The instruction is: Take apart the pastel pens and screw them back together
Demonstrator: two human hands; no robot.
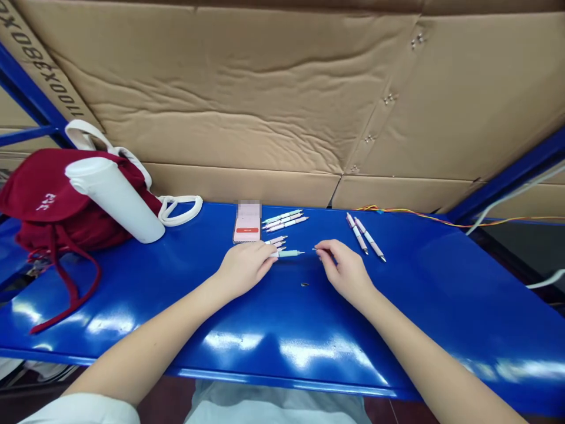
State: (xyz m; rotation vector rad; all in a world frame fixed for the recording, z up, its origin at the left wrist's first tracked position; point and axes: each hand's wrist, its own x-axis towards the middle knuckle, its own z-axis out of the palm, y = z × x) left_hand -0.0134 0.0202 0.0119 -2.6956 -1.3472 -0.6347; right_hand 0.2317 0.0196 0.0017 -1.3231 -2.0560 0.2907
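Observation:
My left hand point(249, 268) is closed around a pen with a pale green grip point(289, 254), whose thin end points right. A short gap away, my right hand point(346, 271) pinches a tiny piece point(314, 248) between thumb and fingertips; it looks like a pen tip, but is too small to be sure. Just behind my left hand lie more pens point(277, 241), partly hidden by it. Farther back is a row of several pastel pens point(286, 221). Two pink and white pens point(369, 239) lie side by side, slanted, beyond my right hand.
A phone point(247, 222) with a lit screen lies behind my left hand. At the left, a white bottle point(117, 200) leans against a dark red bag point(39, 194). Cardboard point(247, 88) walls the back of the blue table point(176, 318). Thin wires point(410, 214) run along the back right edge.

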